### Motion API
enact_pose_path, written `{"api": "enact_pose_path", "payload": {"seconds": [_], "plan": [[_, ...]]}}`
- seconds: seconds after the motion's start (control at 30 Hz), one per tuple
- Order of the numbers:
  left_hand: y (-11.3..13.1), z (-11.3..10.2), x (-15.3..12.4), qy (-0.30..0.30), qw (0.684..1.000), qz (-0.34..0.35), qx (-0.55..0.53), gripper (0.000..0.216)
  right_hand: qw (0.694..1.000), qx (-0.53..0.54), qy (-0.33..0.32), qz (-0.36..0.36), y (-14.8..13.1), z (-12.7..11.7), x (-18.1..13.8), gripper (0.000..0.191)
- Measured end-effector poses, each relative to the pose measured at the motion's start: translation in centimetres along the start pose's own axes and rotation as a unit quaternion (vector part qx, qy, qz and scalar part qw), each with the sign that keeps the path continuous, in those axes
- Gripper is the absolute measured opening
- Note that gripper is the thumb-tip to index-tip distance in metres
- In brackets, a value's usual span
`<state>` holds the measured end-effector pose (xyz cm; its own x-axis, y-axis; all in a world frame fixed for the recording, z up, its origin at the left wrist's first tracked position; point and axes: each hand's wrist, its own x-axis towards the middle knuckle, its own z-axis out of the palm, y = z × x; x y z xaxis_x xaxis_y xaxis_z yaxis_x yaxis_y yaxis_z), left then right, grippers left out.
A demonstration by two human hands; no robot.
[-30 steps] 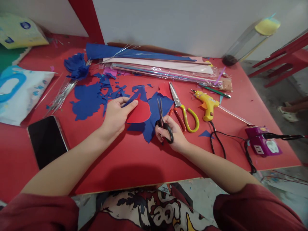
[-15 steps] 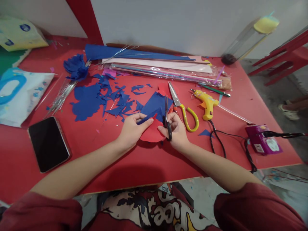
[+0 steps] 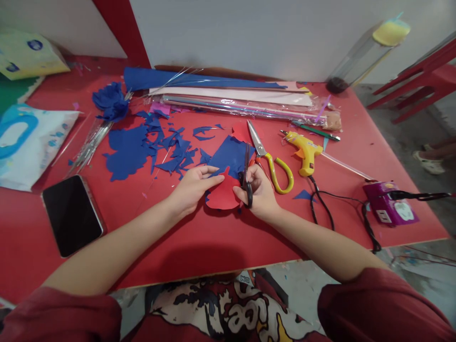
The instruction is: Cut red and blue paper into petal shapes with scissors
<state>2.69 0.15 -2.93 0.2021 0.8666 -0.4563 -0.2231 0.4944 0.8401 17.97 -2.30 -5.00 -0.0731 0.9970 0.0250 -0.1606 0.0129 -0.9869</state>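
My left hand point(image 3: 196, 187) pinches the left edge of a red paper cutout point(image 3: 223, 194) with a pointed tip. Blue paper shows under the cutout's edges. In my right hand point(image 3: 261, 192) is a pair of black-handled scissors point(image 3: 248, 183), blades pointing away from me; the thumb also lies at the red cutout's right edge. Just beyond the hands a blue paper sheet point(image 3: 228, 154) lies on the table. Yellow-handled scissors point(image 3: 272, 164) rest to the right of it, their blades over another red paper piece point(image 3: 240, 130).
Blue paper scraps point(image 3: 180, 152) and a blue cut shape point(image 3: 126, 149) lie left of centre. A yellow glue gun point(image 3: 304, 152) with its cable, a purple box point(image 3: 390, 204), a phone point(image 3: 73, 216), a wipes pack point(image 3: 42, 142) and a blue paper flower point(image 3: 112, 102) surround the work.
The blue paper strip that stood folded up by my left fingers no longer shows there. My left fingers have straightened somewhat on the red cutout. The scissors stay in my right hand.
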Motion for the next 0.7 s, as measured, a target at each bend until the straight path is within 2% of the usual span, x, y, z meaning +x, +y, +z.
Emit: {"api": "enact_pose_path", "payload": {"seconds": [0.13,0.47,0.7], "plan": [[0.7,-0.5,0.2,-0.034,0.998,0.012,0.059,0.024,1.000,-0.006,-0.023,0.000,0.1,-0.2,0.2,0.039],[1.9,-1.1,-0.1,-0.054,0.968,0.068,0.236,0.023,0.998,-0.007,-0.054,0.008,0.2,-0.2,0.2,0.039],[1.7,-1.2,0.0,-0.047,0.967,0.093,0.231,0.021,0.999,-0.005,-0.049,0.006,-0.2,-0.3,0.3,0.040]]}}
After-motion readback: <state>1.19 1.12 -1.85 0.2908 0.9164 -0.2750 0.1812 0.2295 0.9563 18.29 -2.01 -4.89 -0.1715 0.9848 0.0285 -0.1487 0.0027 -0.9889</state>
